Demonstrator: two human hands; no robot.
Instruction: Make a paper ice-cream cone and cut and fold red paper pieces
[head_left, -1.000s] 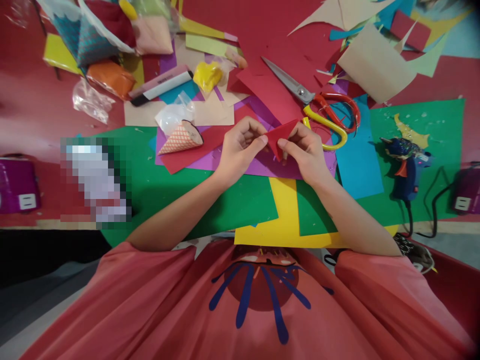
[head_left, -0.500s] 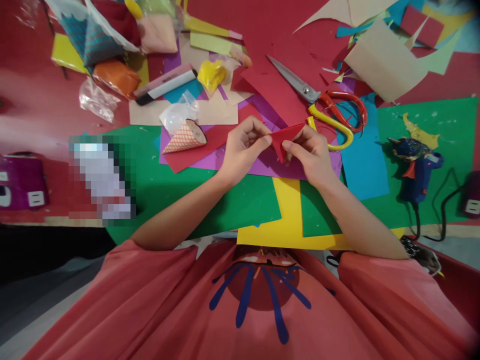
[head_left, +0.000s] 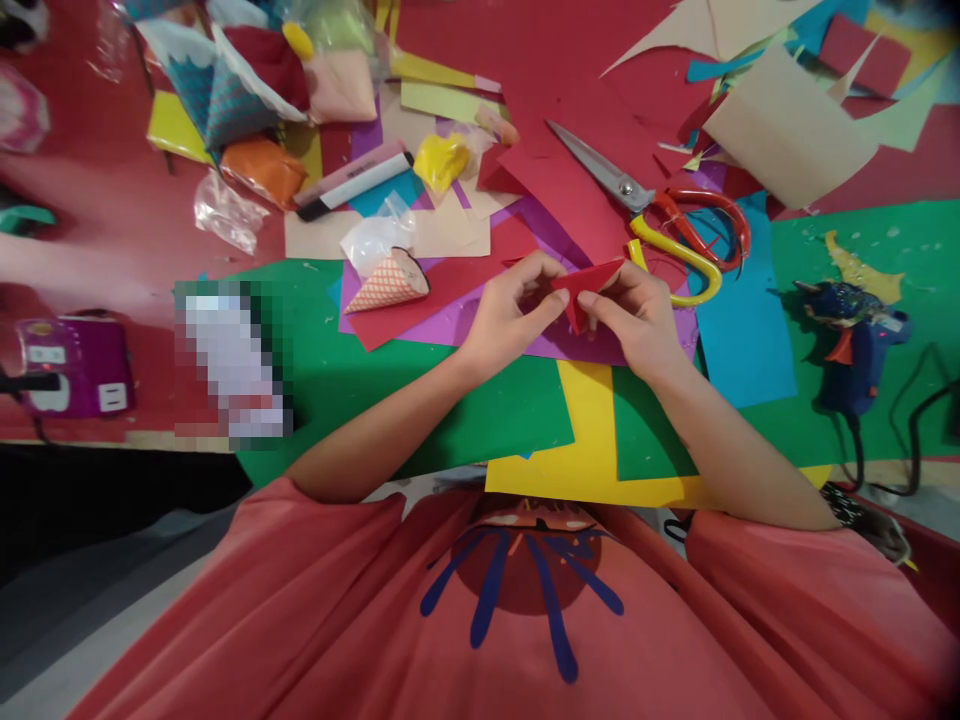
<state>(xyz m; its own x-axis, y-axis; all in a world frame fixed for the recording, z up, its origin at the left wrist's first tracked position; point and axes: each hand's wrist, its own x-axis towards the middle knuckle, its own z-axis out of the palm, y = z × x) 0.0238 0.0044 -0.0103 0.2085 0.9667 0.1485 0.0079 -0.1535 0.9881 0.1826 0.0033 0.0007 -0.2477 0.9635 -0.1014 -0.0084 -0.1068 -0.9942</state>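
Between my hands is a small piece of red paper (head_left: pixel 591 284), folded to a pointed shape. My left hand (head_left: pixel 517 305) pinches its left side between thumb and fingers. On the right side my right hand (head_left: pixel 634 315) grips it the same way, thumb in front; the fingertips behind the paper are partly hidden. Both hands are over a purple sheet (head_left: pixel 450 322). Scissors (head_left: pixel 637 195) with one red and one yellow handle lie just beyond my right hand. To the left of my left hand rests a small checked paper cone (head_left: pixel 386 282).
A blue glue gun (head_left: pixel 862 360) with a cord lies at the right on green sheet (head_left: pixel 930 235). A marker (head_left: pixel 356 185), bagged yellow clay (head_left: pixel 441 162) and paper scraps (head_left: pixel 787 125) spread across the back. A purple power socket box (head_left: pixel 75 365) stands at the left edge.
The whole view has shifted, so the table things appear farther right and slightly lower. Both hands still hold the red paper, now drawn a little closer together.
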